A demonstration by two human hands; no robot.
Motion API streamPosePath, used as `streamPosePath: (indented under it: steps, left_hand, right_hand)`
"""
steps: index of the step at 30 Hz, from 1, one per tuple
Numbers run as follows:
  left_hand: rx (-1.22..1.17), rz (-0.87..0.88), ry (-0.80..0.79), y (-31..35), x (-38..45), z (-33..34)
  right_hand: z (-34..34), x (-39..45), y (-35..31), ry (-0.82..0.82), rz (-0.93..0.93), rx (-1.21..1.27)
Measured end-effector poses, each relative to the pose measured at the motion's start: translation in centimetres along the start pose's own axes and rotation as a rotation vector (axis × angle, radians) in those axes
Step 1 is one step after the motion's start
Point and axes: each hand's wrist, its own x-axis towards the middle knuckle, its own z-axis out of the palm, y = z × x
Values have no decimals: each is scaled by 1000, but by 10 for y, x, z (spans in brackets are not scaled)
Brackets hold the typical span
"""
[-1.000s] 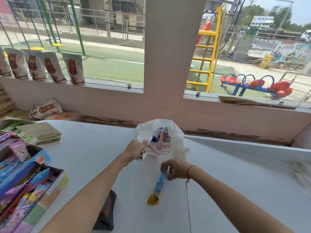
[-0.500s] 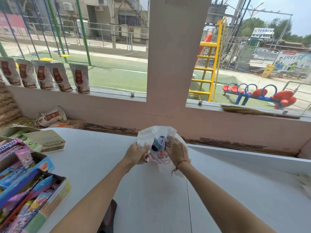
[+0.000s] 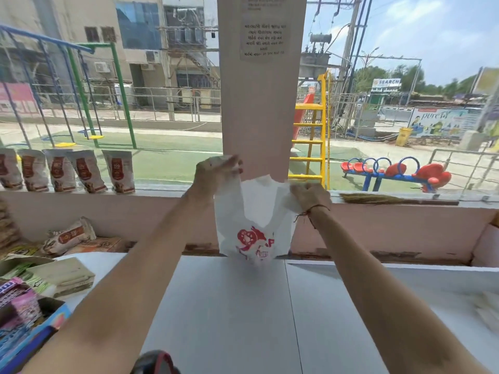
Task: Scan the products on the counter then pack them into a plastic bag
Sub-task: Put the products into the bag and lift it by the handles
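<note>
1. plastic bag [image 3: 253,211], white with a red print low on its front, hangs in the air above the far edge of the white counter [image 3: 232,314], in front of the pink pillar [image 3: 260,109].
2. left hand [image 3: 214,175] is raised highest, its fingers pinched shut on the bag's left handle, which is pulled up taut.
3. right hand [image 3: 310,195] sits lower and to the right, fingers curled closed around the bag's right handle; a thread bracelet [image 3: 310,211] circles that wrist.
4. bag's mouth is drawn between the two hands, and its bottom bulges just above the counter's back edge; whether it touches the counter i cannot tell, and the products inside are not visible through the plastic.
5. counter surface directly under the arms is bare, with a seam running front to back.
6. at the left edge stand open display boxes of colourful snack packets [image 3: 21,317], and beside them a pale cardboard box [image 3: 62,276].
7. along the window ledge on the left, a row of white pouches with red labels [image 3: 67,171] stands upright; another such pouch [image 3: 68,236] lies tilted lower down by the wall.
8. a broom [image 3: 394,198] lies on the right window ledge.
9. a dark device with a red trim [image 3: 155,364] pokes in at the bottom edge, between the forearms.
10. a paper notice [image 3: 263,31] is stuck high on the pillar.
</note>
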Motion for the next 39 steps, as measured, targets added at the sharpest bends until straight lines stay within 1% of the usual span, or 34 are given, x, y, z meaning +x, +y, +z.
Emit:
streamPosePath:
  steps: [1,2,3,4,5,7,8,10,11,12,14,16,18,19,20,22,23,24,25,26,28,29,30,31,33,34,35,37,39]
  left_hand:
    - [83,49,-41,22,8,0]
    - [149,78,-94,37,14,0]
    - [186,91,-145,49,16,0]
    - [206,107,-181,60,22,-1]
    - [204,102,-188,63,25,0]
    - [232,159,-97,77,30,3]
    - [256,204,-11,82,35,4]
    - [285,220,154,90,42,7]
    - [299,196,192,90,45,7]
    - [317,161,207,84,44,9]
    - [338,104,193,67,38,11]
    - [318,89,159,51,26,15]
    - [302,97,133,44,13,18]
    - [298,105,134,43,8,19]
    - [299,113,143,44,4,20]
    - [322,120,158,46,-2,18]
    - [332,119,154,47,-4,17]
    - [330,115,146,50,-8,16]
    - [331,112,134,50,-10,16]
    - [343,113,118,52,-12,16]
    - [394,129,105,55,-15,14]
    - [413,144,126,57,-14,11]
    - [418,153,166,61,-16,7]
    - [406,157,200,64,-16,3]
    - [390,190,225,68,-28,-2]
    - [382,216,212,68,-40,-3]
    - [367,241,197,66,-58,-4]
    - [386,247,157,58,-97,-3]
    - [426,168,86,43,-139,-4]
  right_hand:
    - [-18,4,-20,62,-41,16]
    - [-34,5,-37,63,-70,100]
    - [-46,10,-50,-2,-95,246]
    - [-58,17,-64,-110,-115,402]
    - [-63,23,-69,-207,-103,500]
    - [-72,32,-82,-316,-99,575]
    - [-76,35,-86,-368,-99,588]
    - [-82,28,-95,-499,-117,559]
    - [-83,28,-96,-536,-143,523]
    - [-83,29,-95,-521,-161,483]
    - [-79,28,-91,-411,-193,462]
    - [-74,25,-89,-396,-201,469]
    - [-67,12,-83,-435,-150,438]
    - [-55,24,-64,-487,-106,389]
    - [-37,55,-34,-531,-66,348]
    - [-3,82,12,-573,33,247]
    - [5,77,19,-626,-45,152]
    - [11,53,8,-647,-174,-17]
    - [8,17,-10,-617,-264,-183]
    - [-1,-18,-32,-490,-369,-252]
    - [2,-28,-51,-178,-398,-101]
    - [-1,-20,-52,-39,-363,-39]
    - [-8,-19,-55,52,-322,-18]
    - [-18,-20,-58,89,-263,15]
    - [-40,-26,-58,129,-232,133]
    - [-46,-34,-56,115,-252,212]
    - [-53,-49,-50,71,-281,266]
    - [-60,-73,-25,-48,-330,286]
    - [-63,-107,4,-165,-326,304]
